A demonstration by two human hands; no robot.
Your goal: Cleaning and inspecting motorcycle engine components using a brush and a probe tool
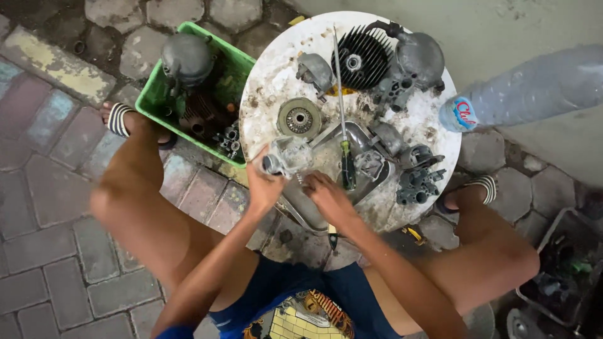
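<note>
meanwhile left hand grips a clear plastic bag; right hand rests curled in the metal tray.

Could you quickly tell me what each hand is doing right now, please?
Left hand: closed around a small grey metal part, lifted over the metal tray.
Right hand: resting in the tray; cannot tell whether it grips anything.

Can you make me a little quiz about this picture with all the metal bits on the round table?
1. Which hand holds the small clear part?
2. True or false: the green crate sits on the round table.
3. What long tool lies across the metal tray?

Key:
1. The left hand; the right hand rests in the tray.
2. False; it stands on the paving beside the table.
3. The screwdriver.
</note>
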